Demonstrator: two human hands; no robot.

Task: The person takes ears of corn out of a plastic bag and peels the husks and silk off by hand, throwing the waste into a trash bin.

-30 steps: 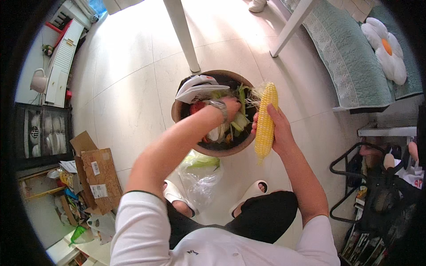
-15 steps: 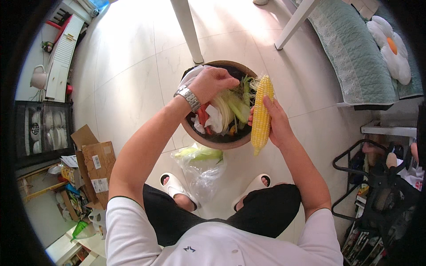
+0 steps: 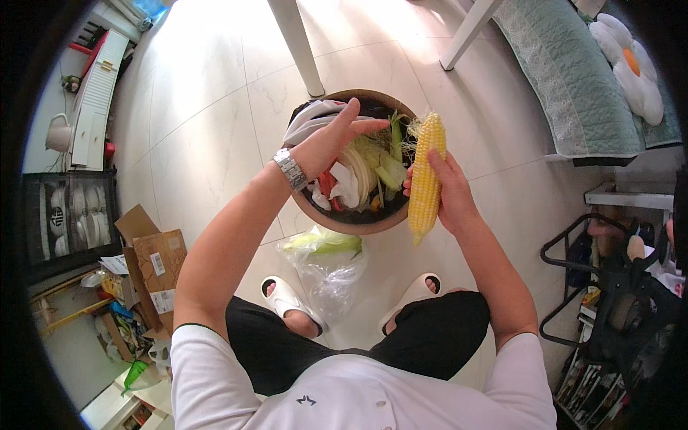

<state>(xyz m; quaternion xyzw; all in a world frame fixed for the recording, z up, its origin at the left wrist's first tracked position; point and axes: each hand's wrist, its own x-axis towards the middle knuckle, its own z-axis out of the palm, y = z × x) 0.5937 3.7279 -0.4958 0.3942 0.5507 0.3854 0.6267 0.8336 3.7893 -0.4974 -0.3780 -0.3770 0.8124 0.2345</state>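
Yellow cob (image 3: 426, 177) upright in right hand (image 3: 446, 192), fingers wrapped round lower half, tip with silk up, over bin's (image 3: 337, 217) right rim. Risk: grip sits low on cob, so top-heavy; slip likely drops it into husk scraps or onto floor (image 3: 201, 122). Loose silk may scatter past rim. Left hand (image 3: 331, 140) over bin's middle, palm down, fingers spread, holding nothing; wrist bent, watch (image 3: 290, 168) showing. Bag (image 3: 328, 264) with green husks on floor, just beside bin's near edge, between feet.

A home: pale tiled floor (image 3: 201, 129), a quilted bed (image 3: 573, 79) with a flower-shaped cushion (image 3: 634, 68), a dish rack (image 3: 68, 222), cardboard boxes (image 3: 154, 265).
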